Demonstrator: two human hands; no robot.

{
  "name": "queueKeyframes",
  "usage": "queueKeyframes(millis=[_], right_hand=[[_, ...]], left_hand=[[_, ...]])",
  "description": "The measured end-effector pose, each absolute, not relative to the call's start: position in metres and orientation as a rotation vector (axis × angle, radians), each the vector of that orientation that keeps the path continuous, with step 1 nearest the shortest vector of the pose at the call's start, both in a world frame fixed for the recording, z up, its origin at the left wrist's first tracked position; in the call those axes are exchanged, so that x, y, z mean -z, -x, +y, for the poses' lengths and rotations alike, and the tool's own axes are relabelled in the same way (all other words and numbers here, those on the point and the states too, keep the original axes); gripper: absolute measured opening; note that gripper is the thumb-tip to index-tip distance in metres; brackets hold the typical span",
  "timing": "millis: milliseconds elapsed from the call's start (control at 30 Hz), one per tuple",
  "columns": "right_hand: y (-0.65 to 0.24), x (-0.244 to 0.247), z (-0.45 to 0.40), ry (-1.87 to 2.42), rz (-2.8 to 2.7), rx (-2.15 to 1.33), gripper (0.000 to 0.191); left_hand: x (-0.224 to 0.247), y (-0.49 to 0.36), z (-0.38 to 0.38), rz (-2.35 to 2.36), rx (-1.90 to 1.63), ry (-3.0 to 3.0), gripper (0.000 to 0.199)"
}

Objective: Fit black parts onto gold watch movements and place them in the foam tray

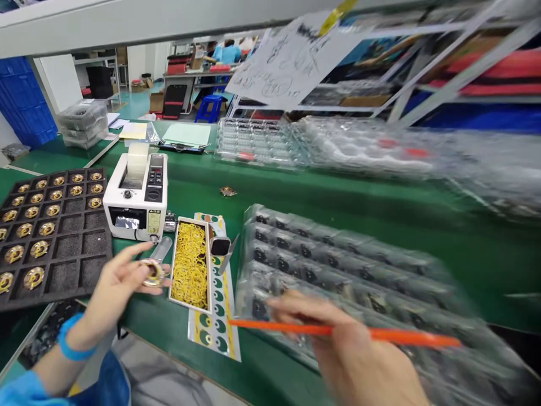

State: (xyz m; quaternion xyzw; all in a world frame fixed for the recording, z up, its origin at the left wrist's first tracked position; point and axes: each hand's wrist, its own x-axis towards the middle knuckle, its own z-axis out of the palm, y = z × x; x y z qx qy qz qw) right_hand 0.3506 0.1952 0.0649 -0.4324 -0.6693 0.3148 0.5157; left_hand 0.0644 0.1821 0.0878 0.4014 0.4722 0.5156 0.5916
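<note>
My left hand (120, 276) pinches a round gold part (153, 273) with a pale rim and dark centre, in front of the white tape dispenser (135, 197). A clear strip (162, 248) stands at its fingertips. My right hand (359, 349), smeared by motion, holds a slim orange pointed stick (291, 327) across its fingers. Its fingertips are over the near left part of a clear plastic tray (338, 239) with small dark parts in its pockets; whether they touch anything there is unclear. Between the hands is a box (191, 265) of yellow rings.
A black foam tray (67, 225) at left holds several gold parts. Beside the ring box lie a sticker sheet (220, 332) and a dark square object (220, 246). More clear trays (257, 141) line the back, under a hanging paper (291, 62) and a shelf beam (169, 20).
</note>
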Motion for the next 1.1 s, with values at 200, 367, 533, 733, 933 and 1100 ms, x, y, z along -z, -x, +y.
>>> queueKeyframes(millis=[200, 367, 533, 733, 933, 1100], right_hand=[[-0.293, -0.051, 0.149, 0.879, -1.532, -0.62, 0.024], [-0.285, -0.042, 0.142, 0.947, -1.403, -0.621, 0.024], [-0.294, -0.049, 0.149, 0.926, -1.487, -0.694, 0.021], [-0.306, -0.047, 0.161, 0.687, -1.678, -0.721, 0.028], [-0.323, -0.044, 0.163, 0.596, -1.973, -0.485, 0.037], [-0.332, -0.045, 0.166, 0.535, -2.145, -0.317, 0.031]], left_hand=[[-0.065, -0.112, 0.185, 0.829, -1.277, -0.746, 0.037], [-0.064, -0.113, 0.174, 0.792, -1.277, -0.859, 0.034], [-0.066, -0.113, 0.168, 0.802, -1.221, -0.87, 0.032], [-0.071, -0.113, 0.173, 0.758, -1.12, -0.807, 0.031], [-0.072, -0.117, 0.173, 0.822, -1.055, -0.749, 0.036], [-0.069, -0.12, 0.175, 0.868, -1.033, -0.719, 0.033]])
